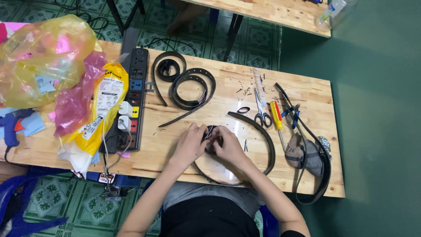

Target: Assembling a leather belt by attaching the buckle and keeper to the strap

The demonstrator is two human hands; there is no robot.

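My left hand and my right hand meet at the front middle of the wooden table. Both pinch a small dark part at one end of a black belt. That belt curves away to the right and loops back under my right wrist. The exact part between my fingers is hidden. Two more black belts lie coiled farther back.
Scissors and a red-and-yellow screwdriver lie right of my hands, beside a grey cloth and another long belt. A black power strip, plastic bags and a blue glue gun fill the left.
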